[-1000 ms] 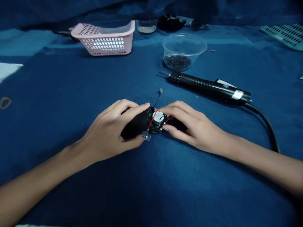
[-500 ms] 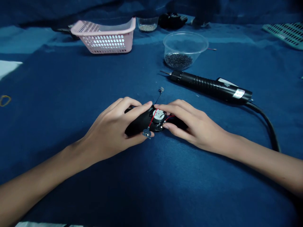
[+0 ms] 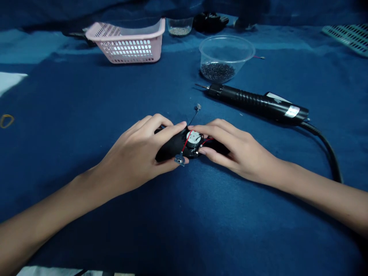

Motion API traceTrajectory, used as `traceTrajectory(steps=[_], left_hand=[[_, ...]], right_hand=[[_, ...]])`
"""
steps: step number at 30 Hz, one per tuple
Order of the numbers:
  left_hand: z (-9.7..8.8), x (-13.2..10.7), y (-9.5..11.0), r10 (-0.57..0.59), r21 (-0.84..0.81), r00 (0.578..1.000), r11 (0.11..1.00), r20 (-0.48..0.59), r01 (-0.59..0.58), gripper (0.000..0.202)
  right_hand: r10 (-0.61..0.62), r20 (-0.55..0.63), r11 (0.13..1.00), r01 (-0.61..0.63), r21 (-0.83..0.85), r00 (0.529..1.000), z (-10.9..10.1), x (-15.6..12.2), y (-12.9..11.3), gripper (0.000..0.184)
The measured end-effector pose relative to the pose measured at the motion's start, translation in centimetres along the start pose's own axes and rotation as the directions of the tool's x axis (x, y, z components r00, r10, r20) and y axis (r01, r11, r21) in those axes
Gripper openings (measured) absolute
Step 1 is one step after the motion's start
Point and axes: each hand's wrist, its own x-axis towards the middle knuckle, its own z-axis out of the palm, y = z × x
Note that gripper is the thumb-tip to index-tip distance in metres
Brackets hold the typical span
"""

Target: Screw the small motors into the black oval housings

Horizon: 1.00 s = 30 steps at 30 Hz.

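On the blue cloth lies a black plastic housing (image 3: 171, 147) with a small round motor (image 3: 194, 138), white on its top face, set in its middle. My left hand (image 3: 140, 145) wraps round the left part of the housing, thumb and fingers on opposite sides. My right hand (image 3: 234, 147) closes round the right part, its fingertips beside the motor. A red wire (image 3: 187, 142) runs across to a small metal contact (image 3: 179, 159) near my left fingers. A dark wire leads from the far side to another metal contact (image 3: 198, 107). The right hand hides much of the housing's right part.
Beyond my right hand lies a black electric screwdriver (image 3: 255, 105), its cable curving right. Behind it stands a clear tub (image 3: 227, 50) of small dark screws. A pink basket (image 3: 129, 50), another clear tub (image 3: 179, 27), and a green basket (image 3: 349, 38) are farther back. A yellow rubber band (image 3: 7, 121) lies left.
Both hands keep their hold on the housing with almost no movement. The whole view has shifted very slightly.
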Motion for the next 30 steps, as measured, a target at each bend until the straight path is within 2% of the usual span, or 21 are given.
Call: traceTrajectory(steps=[5,12,17,24,30], left_hand=[[-0.1,0.0,0.1,-0.011,-0.006,0.999,1.0,0.031,0.012,0.063],[0.0,0.1,0.0,-0.03,-0.138,0.999,0.99,0.037,0.035,0.063],[-0.6,0.4,0.1,-0.016,-0.119,0.997,0.993,0.079,0.025,0.059],[-0.4,0.0,1.4,-0.09,-0.034,0.995,0.995,0.031,0.091,0.063],[0.3,-0.3,2.2,-0.156,-0.052,0.987,0.987,-0.028,0.155,0.064]], right_hand=[[-0.002,0.002,1.0,0.002,-0.002,1.0,-0.1,0.0,0.0,0.045],[-0.004,-0.006,1.0,0.004,0.011,1.0,-0.1,0.1,-0.1,0.044],[-0.039,-0.005,0.999,0.039,-0.001,0.999,0.2,0.1,0.0,0.051],[-0.029,-0.014,1.0,0.029,-0.008,0.999,0.0,-0.1,-0.1,0.05],[-0.021,-0.012,1.0,0.021,-0.002,1.0,0.0,0.0,-0.1,0.047]])
